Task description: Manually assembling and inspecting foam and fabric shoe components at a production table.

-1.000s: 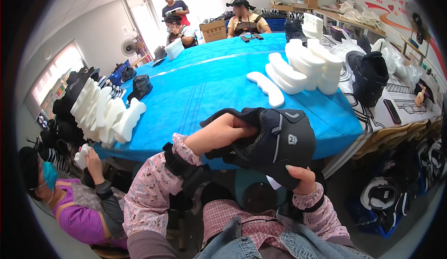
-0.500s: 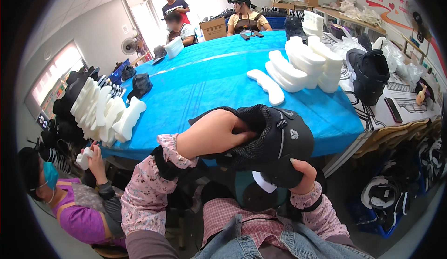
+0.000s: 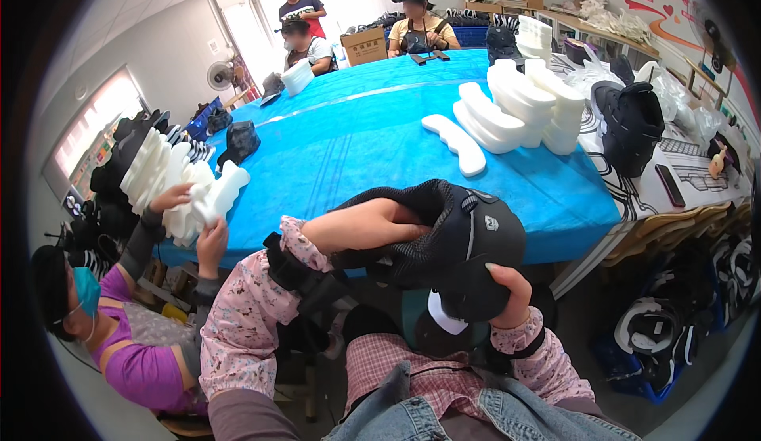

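Note:
A black cap (image 3: 495,243) with a mesh lining and a small pale badge is held tilted in front of me, over the near edge of the table. My left hand (image 3: 369,225) reaches into its opening from the left; the fingers curl on the lining and their tips are hidden inside. My right hand (image 3: 511,298) grips the brim from the right, thumb on top. Below the brim a white curved edge (image 3: 445,314) shows; I cannot tell whether it belongs to the cap. A single white curved foam piece (image 3: 456,145) lies on the table beyond the cap.
Stacked white foam pieces (image 3: 519,100) stand on the blue-covered table (image 3: 333,151) at right. Another black cap (image 3: 626,128) and a phone (image 3: 670,185) lie farther right. At left, a co-worker (image 3: 147,354) handles more foam pieces (image 3: 151,175). A blue crate (image 3: 654,393) stands below right.
The cap has shifted slightly left and tipped a little, with both my hands still on it. The co-worker at left has reached forward to the foam pieces on the table.

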Demonstrator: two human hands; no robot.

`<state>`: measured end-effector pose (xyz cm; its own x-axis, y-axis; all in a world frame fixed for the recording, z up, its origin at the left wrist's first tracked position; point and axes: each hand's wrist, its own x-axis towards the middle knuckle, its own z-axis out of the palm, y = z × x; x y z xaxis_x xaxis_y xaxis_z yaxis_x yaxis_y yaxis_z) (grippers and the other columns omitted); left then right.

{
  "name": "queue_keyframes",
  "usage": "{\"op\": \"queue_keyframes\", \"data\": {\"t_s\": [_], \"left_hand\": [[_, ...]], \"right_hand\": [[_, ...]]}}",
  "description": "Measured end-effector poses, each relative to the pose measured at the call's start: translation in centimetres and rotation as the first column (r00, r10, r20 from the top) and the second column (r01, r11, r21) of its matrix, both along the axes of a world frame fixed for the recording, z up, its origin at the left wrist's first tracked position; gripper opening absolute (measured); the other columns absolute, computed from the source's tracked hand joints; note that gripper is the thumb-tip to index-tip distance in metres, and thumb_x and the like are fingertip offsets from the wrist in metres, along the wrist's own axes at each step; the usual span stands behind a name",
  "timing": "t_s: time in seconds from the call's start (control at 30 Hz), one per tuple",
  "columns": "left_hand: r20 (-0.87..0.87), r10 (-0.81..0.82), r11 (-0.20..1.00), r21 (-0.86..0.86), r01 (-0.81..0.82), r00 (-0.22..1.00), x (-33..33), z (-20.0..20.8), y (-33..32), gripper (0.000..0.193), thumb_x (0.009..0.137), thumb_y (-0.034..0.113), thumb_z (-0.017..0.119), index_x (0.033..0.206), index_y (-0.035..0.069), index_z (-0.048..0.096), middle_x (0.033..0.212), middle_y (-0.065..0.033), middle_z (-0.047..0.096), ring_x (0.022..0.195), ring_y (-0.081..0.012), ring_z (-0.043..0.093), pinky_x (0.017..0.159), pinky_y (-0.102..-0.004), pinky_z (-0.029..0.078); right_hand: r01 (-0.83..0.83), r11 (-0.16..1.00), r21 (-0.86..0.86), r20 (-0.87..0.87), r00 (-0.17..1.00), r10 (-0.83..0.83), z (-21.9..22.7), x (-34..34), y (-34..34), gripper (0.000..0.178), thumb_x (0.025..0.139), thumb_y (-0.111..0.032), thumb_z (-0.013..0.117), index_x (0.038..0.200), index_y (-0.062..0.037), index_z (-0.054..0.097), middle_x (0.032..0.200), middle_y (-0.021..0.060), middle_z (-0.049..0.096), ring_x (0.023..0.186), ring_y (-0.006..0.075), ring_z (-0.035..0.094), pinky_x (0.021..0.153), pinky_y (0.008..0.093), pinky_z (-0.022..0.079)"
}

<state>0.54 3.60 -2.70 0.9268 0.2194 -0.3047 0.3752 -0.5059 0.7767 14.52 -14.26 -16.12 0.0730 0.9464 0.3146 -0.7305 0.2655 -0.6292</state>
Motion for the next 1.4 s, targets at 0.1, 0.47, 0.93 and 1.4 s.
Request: {"op": "queue_keyframes", "data": {"t_s": [0.1,0.47,0.93,1.4], "left_hand": [[-0.045,0.146,0.989,-0.018,-0.147,0.988,-0.4,2.2,-0.2,0.037,0.091,0.030,0.057,0.102,-0.005,0.060,0.088,-0.0029,0.062,0.080,-0.0082,0.055,0.073,-0.0225,0.046],[0.645,0.053,0.797,0.433,-0.422,0.763,0.7,-0.7,-1.6,0.018,0.089,0.016,0.057,0.097,0.000,0.054,0.082,-0.0201,0.061,0.076,-0.0342,0.060,0.065,-0.0365,0.046],[0.705,-0.311,0.459,0.699,-0.549,0.637,1.7,-2.6,1.1,0.026,0.084,0.021,0.064,0.100,0.005,0.052,0.073,-0.0108,0.062,0.062,-0.0282,0.061,0.054,-0.0360,0.046],[0.822,0.171,0.780,0.224,-0.585,0.543,-2.0,2.7,7.8,0.024,0.091,0.015,0.053,0.112,0.004,0.060,0.079,-0.0075,0.065,0.059,-0.0096,0.057,0.054,-0.0232,0.045]], "right_hand": [[0.075,0.989,-0.127,-0.147,0.985,-0.093,0.8,-0.3,-0.2,0.038,0.087,-0.027,0.043,0.100,0.0041,0.061,0.088,0.0113,0.066,0.076,0.0182,0.062,0.068,0.0275,0.048],[-0.003,0.999,-0.037,-0.295,0.955,-0.008,-0.4,-0.3,0.2,0.041,0.084,-0.031,0.040,0.095,0.0033,0.060,0.087,0.0121,0.065,0.078,0.0226,0.062,0.074,0.0315,0.049],[0.012,0.991,-0.135,-0.120,0.992,-0.028,0.0,-0.2,0.3,0.041,0.079,-0.027,0.042,0.097,0.0055,0.060,0.090,0.0151,0.066,0.081,0.0255,0.064,0.074,0.0320,0.051],[0.269,0.926,-0.266,-0.199,0.924,-0.326,-0.8,1.0,0.8,0.045,0.083,-0.032,0.039,0.103,0.0041,0.058,0.098,0.0138,0.065,0.090,0.0234,0.062,0.083,0.0321,0.049]]}}
